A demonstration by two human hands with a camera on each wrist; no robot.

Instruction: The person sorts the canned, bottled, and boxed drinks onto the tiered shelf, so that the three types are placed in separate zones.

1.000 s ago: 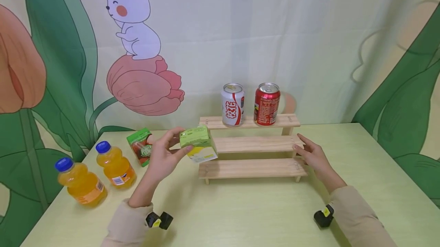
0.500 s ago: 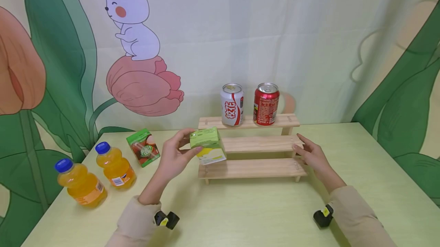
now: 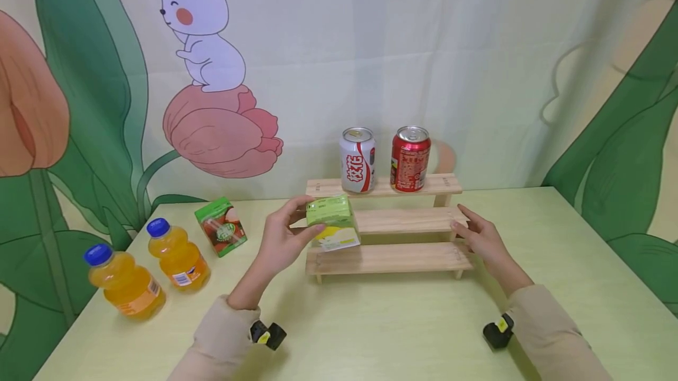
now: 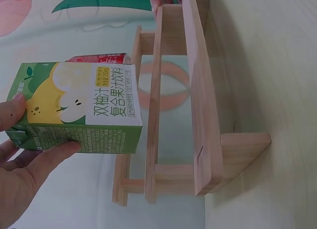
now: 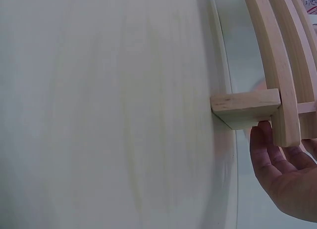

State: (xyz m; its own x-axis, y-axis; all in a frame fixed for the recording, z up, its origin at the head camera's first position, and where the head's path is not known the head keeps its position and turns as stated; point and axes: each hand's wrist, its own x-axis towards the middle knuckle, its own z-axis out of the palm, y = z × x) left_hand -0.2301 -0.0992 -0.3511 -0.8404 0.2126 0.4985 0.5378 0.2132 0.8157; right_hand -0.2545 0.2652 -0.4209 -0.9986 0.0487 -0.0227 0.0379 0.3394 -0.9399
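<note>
My left hand (image 3: 283, 242) grips a green and yellow juice carton (image 3: 332, 225) between thumb and fingers. The carton is held up at the left end of a three-tier wooden rack (image 3: 392, 258), in front of its middle tier. Seen from the left wrist, the carton (image 4: 74, 93) is apart from the boards, its printed front facing the camera. At the rack's other end, my right hand (image 3: 484, 242) holds the middle tier's edge. In the right wrist view, the fingers of the right hand (image 5: 292, 184) curl around the end of the rack (image 5: 275, 66), partly hidden behind it.
A white can (image 3: 358, 160) and a red can (image 3: 410, 159) stand on the top tier. To the left on the table (image 3: 371, 328) are a green-and-brown drink carton (image 3: 220, 226) and two blue-capped orange drink bottles (image 3: 177, 255). A printed curtain (image 3: 318, 63) hangs behind.
My left hand has carried the juice carton to the right, from beside the rack to over its left end. My right hand has stayed at the rack's right end.
</note>
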